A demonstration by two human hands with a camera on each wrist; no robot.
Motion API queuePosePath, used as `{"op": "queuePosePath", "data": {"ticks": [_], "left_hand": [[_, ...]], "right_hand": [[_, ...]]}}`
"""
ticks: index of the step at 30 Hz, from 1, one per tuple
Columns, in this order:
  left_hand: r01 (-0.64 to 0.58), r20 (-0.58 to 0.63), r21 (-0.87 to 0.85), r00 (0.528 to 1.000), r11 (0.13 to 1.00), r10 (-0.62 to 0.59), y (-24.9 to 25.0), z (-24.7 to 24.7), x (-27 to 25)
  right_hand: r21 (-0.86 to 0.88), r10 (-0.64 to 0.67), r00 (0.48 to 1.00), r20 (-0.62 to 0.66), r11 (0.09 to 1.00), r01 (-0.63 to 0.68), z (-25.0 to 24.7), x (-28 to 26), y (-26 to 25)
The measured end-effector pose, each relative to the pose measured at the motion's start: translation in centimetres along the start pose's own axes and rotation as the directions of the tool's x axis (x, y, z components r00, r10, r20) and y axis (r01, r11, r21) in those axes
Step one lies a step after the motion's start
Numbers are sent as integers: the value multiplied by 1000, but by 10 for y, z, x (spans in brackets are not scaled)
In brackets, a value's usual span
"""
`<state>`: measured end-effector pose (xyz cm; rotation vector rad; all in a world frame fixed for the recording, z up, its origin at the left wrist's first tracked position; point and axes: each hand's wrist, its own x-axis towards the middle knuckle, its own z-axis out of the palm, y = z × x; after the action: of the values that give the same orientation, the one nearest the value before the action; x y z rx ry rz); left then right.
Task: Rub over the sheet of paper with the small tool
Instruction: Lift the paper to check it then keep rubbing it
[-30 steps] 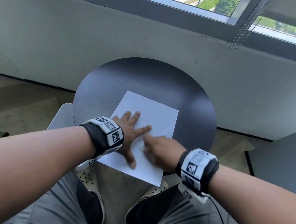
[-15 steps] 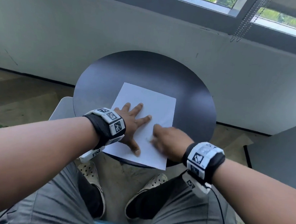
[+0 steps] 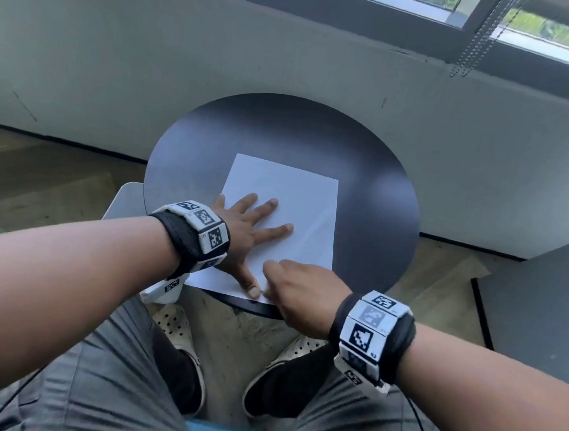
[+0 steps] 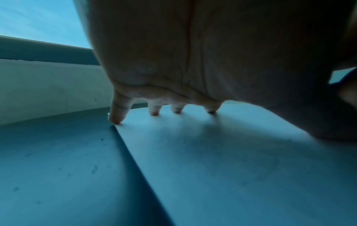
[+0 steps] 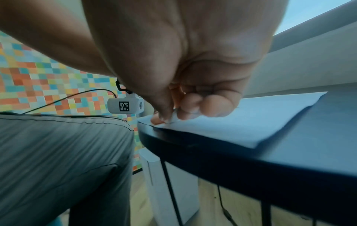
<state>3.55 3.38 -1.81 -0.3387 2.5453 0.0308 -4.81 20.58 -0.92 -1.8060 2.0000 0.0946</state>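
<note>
- sheet of paper (image 3: 288,195): lies flat on the round dark table (image 3: 371,201), its near edge at, and apparently just over, the table's near rim.
- left hand (image 3: 241,232): spread wide, fingers straight, fingertips and thumb pressing the sheet down.
- right hand (image 3: 299,292): fingers curled at the sheet's near edge, just beside the left thumb; in the right wrist view they seem to pinch something pale, the small tool (image 5: 174,117), largely hidden.
- handling, judged: the sheet is light, thin and likely to slide or crease on the smooth top, so hold it flat under a broad palm well clear of the rubbing; grip the tool close to its working end.
</note>
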Motion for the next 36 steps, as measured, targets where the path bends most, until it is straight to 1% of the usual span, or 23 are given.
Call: {"op": "queuePosePath", "data": {"ticks": [1,4,6,8,10,11,13,15,16,17,19,20,21,23,25,26,27,28,29,30,32,34,36], "left_hand": [[-1,1,0,1000,1000,1,-1,0,0],[-4,0,-23,1000,1000,4,-3,-1,1],[6,-5,-31,1000,1000,-6,-3,-2,2],[24,-6,-32,1000,999,-24,-1,-2,2],[35,-8,-34,999,999,-36,1,-2,3],[39,-2,-35,999,999,-39,2,-2,3],[50,21,-27,999,998,-49,3,-3,3],[56,27,-12,998,998,-56,4,-4,3],[56,31,-11,998,998,-56,5,-4,4],[56,34,-15,998,998,-55,5,-5,4],[55,37,-29,998,998,-54,6,-5,4],[54,38,-36,998,998,-53,6,-5,4],[52,39,-40,998,998,-51,6,-6,4],[51,38,-37,998,998,-49,7,-5,4],[45,36,-23,998,999,-44,6,-4,5],[39,35,-14,999,999,-39,5,-3,4],[33,35,-7,999,999,-33,4,-3,4],[28,35,-6,999,1000,-27,3,-2,4],[23,31,-7,999,1000,-23,2,-2,4],[18,26,-4,999,1000,-18,1,-2,4],[6,29,13,1000,1000,-6,-1,-4,3],[-12,36,6,999,1000,12,-4,-7,1],[-38,29,-43,999,998,39,-8,-9,-4]], "right_hand": [[-13,3,1000,-4,1000,-3,-4,1,3],[4,193,979,-68,981,-193,-21,12,38],[24,295,953,-68,956,-294,-29,15,57],[26,324,941,-97,946,-323,-29,16,60],[-4,275,952,-136,961,-278,-24,13,50],[-13,217,968,-129,975,-221,-18,10,40],[-60,28,997,-74,998,-33,-3,3,18],[-113,-83,996,-25,990,80,2,-3,7],[-115,-71,997,-19,991,68,-2,-1,11],[-95,-6,1000,-22,995,4,-7,3,20],[-47,191,980,-60,980,-194,-18,14,45],[-36,251,963,-98,966,-255,-21,17,55],[-44,257,958,-129,963,-265,-21,17,57],[-69,159,982,-102,984,-166,-13,9,42],[-79,-43,999,4,996,43,-4,-4,19],[-85,-98,994,47,991,102,-3,-7,14],[-101,-103,993,52,989,108,-7,-5,18],[-126,-47,998,32,991,51,-12,1,28],[-133,55,998,2,990,-55,-18,8,44],[-116,174,984,-27,978,-176,-26,16,60],[-38,365,928,-71,929,-368,-38,24,88],[25,434,895,-98,901,-434,-45,27,100],[68,430,895,-114,903,-425,-47,27,101]]}}
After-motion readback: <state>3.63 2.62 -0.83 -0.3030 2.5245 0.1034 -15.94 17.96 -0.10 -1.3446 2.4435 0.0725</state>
